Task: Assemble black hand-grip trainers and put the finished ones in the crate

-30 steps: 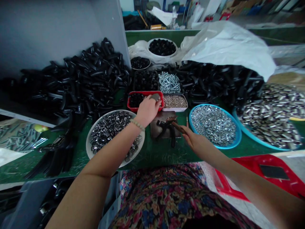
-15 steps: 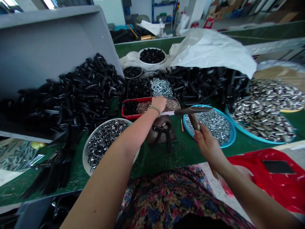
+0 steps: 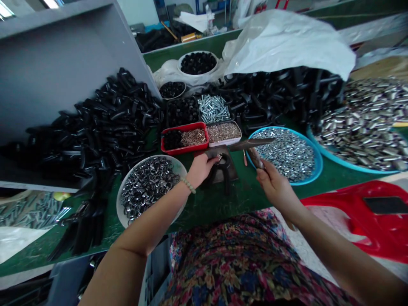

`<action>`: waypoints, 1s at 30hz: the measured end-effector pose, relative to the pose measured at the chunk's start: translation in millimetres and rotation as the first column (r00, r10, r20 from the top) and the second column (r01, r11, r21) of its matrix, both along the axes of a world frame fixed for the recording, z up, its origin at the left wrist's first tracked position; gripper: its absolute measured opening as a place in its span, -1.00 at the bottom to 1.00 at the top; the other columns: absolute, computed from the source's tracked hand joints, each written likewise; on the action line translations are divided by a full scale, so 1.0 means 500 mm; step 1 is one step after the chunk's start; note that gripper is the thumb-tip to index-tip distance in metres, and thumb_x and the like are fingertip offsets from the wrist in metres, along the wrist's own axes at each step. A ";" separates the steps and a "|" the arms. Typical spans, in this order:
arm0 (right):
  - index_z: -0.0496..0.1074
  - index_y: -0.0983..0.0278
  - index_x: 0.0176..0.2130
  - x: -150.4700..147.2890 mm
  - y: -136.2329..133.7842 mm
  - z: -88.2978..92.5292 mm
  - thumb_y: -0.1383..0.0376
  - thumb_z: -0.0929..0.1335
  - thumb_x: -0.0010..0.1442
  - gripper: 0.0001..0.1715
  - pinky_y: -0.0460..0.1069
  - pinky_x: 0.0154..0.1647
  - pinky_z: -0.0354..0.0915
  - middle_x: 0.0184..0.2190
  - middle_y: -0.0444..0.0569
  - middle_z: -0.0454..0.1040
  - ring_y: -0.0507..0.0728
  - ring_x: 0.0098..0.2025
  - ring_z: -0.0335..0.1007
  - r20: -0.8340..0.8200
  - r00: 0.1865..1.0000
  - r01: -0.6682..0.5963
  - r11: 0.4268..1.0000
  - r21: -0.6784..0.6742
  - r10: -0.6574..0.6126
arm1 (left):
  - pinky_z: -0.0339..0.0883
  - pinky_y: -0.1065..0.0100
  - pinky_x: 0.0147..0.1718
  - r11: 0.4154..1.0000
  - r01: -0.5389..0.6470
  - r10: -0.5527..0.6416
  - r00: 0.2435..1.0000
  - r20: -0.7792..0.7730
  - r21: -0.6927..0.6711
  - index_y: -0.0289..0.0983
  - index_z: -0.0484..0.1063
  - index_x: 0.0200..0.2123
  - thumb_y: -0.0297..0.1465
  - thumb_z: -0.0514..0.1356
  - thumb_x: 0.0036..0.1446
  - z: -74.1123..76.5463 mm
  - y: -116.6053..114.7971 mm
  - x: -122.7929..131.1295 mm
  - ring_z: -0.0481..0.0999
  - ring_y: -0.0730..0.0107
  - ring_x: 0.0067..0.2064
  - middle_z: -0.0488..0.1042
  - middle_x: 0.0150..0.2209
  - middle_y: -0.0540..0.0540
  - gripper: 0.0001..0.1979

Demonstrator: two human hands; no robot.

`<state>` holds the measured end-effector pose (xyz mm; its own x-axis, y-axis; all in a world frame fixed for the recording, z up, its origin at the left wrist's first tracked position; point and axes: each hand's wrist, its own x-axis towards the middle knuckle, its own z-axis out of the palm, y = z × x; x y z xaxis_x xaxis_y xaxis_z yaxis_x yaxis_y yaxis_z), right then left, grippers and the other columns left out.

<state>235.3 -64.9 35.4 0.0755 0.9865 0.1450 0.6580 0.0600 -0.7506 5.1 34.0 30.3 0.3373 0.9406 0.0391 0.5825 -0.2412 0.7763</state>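
Observation:
My left hand (image 3: 200, 170) reaches to a black handle-like part (image 3: 226, 180) on a dark metal plate (image 3: 233, 168). Its thumb and fingertips are pinched together at the part's shiny metal end; anything small between them is hidden. My right hand (image 3: 278, 187) is closed round the wooden handle of a hammer (image 3: 259, 158). The hammer's long dark head is raised to the right of the plate. Just behind the plate stand a red tray (image 3: 186, 149) of black pieces and copper-coloured pins, and a white tray (image 3: 225, 142) of tiny copper-coloured pieces.
A white bowl (image 3: 120, 208) of metal rings stands left of the plate. At right are a blue basin (image 3: 319, 170) of small metal pieces and another of metal sleeves (image 3: 366, 131). A grey crate (image 3: 79, 55) spills black parts (image 3: 117, 110). Silver screws (image 3: 213, 108) lie behind the trays.
My left hand has come back from the copper-coloured pieces in the trays to the black part on the plate. My right hand still holds the hammer. The view has tilted down slightly.

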 end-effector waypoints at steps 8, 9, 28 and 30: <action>0.26 0.24 0.14 -0.013 -0.001 -0.001 0.07 0.18 0.30 -0.49 0.07 -0.35 0.38 -0.31 0.08 0.53 0.22 -0.31 0.50 -0.035 0.999 0.010 1.000 -0.016 -0.011 | 0.32 0.40 -0.13 0.974 0.085 0.007 0.917 -0.399 0.211 -0.32 0.48 -0.23 -0.26 0.04 0.28 -0.024 -0.029 0.026 0.48 0.38 -0.19 0.45 -0.10 -0.12 -0.70; 0.26 0.24 0.14 -0.012 -0.003 -0.001 0.06 0.18 0.30 -0.48 0.06 -0.36 0.38 -0.30 0.09 0.53 0.22 -0.31 0.50 -0.035 0.999 0.016 1.000 -0.021 -0.017 | 0.32 0.40 -0.16 0.967 0.106 0.009 0.895 -0.445 0.232 -0.33 0.48 -0.24 -0.26 0.02 0.29 -0.025 -0.029 0.029 0.47 0.39 -0.20 0.43 -0.10 -0.12 -0.69; 0.28 0.23 0.12 0.004 -0.019 -0.009 0.05 0.18 0.30 -0.50 0.01 -0.42 0.34 -0.35 0.03 0.52 0.16 -0.41 0.45 -0.043 0.999 0.030 0.997 -0.068 -0.033 | 0.31 0.32 -0.22 0.900 0.346 -0.061 0.700 -0.711 0.264 -0.31 0.42 -0.19 -0.39 -0.03 0.30 -0.019 -0.054 0.024 0.38 0.28 -0.11 0.39 -0.12 -0.15 -0.76; 0.28 0.25 0.11 0.003 -0.020 -0.011 0.06 0.18 0.30 -0.50 0.01 -0.42 0.33 -0.36 0.03 0.51 0.16 -0.41 0.45 -0.046 0.999 0.018 0.998 -0.063 -0.021 | 0.32 0.33 -0.23 0.892 0.381 -0.086 0.671 -0.737 0.242 -0.31 0.42 -0.21 -0.40 -0.03 0.30 -0.014 -0.057 0.024 0.37 0.27 -0.09 0.37 -0.10 -0.16 -0.77</action>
<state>236.9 -75.0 29.7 0.1005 0.9918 0.0794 0.6228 -0.0005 -0.7824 17.1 5.4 23.2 0.6097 0.7926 0.0042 0.7926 -0.6097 0.0027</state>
